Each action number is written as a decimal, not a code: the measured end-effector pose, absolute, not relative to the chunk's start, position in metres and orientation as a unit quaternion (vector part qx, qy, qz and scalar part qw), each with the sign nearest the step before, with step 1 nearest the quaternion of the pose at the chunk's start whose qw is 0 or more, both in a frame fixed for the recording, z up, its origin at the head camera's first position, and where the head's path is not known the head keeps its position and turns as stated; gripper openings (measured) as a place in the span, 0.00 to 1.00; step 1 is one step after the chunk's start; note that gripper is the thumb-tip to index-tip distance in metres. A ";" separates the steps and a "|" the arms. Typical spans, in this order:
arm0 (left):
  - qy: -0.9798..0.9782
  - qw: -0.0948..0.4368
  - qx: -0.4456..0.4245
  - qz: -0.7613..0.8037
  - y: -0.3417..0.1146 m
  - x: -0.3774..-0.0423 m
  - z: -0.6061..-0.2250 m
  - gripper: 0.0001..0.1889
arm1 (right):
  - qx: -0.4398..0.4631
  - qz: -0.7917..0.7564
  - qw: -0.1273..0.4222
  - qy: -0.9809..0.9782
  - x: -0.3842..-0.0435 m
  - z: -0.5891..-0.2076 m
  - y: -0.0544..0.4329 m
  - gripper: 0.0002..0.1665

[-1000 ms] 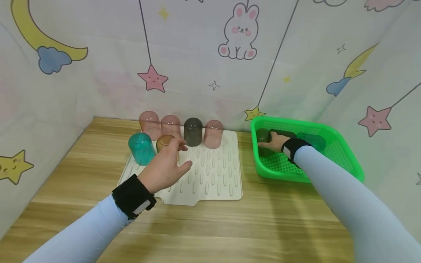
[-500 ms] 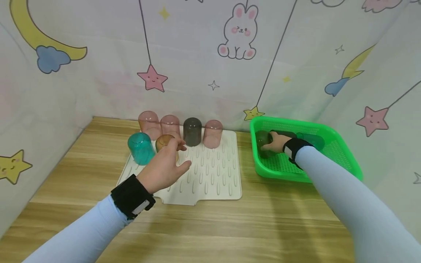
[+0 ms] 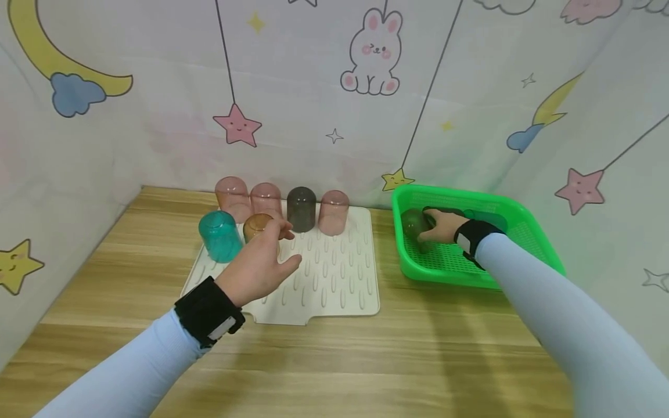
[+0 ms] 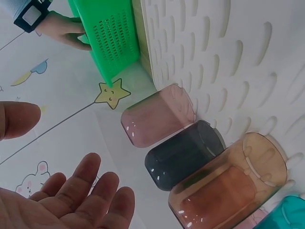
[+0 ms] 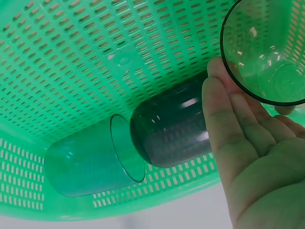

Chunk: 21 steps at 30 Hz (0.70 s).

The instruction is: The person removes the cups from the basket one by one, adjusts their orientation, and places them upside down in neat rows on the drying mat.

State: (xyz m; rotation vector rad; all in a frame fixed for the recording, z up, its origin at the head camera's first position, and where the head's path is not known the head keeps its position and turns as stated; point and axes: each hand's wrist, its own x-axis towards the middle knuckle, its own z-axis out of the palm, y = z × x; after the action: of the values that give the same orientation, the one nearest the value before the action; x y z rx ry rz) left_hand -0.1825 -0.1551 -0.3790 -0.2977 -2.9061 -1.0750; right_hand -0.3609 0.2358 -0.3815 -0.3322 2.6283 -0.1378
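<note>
In the green basket, my right hand grips a see-through cup at its rim. A dark grey cup and a teal cup lie on their sides beside that hand. My left hand hovers over the white ridged mat, thumb and fingers spread apart and holding nothing. Nearest to it is an upside-down amber cup, partly hidden by the fingers in the head view. A turquoise cup stands upside down to its left.
Along the mat's back edge stand a dark grey cup and several pink cups, all upside down. Behind the wooden table hangs a printed cloth. The basket sits right of the mat, close to the cloth.
My right thumb has drawn in toward the fingers, and the see-through cup in the basket has tilted. The left hand stays in place over the mat. The head view has shifted slightly.
</note>
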 end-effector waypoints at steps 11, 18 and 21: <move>-0.929 0.005 -0.096 -0.358 -0.153 -0.184 -0.379 0.30 | -0.141 -0.088 0.202 0.965 -0.340 -0.366 0.243 0.51; -0.928 0.002 -0.095 -0.361 -0.153 -0.185 -0.378 0.30 | -0.137 -0.139 0.163 0.967 -0.329 -0.350 0.252 0.53; -0.928 -0.001 -0.095 -0.361 -0.153 -0.185 -0.378 0.30 | -0.134 -0.174 0.151 0.964 -0.324 -0.341 0.254 0.54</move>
State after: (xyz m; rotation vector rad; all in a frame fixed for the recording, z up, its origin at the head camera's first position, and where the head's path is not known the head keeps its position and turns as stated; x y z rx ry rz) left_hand -0.1849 -0.1527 -0.3781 -0.2971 -2.9151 -1.1360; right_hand -0.3239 0.2537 -0.3414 -0.3857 2.7682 -0.5003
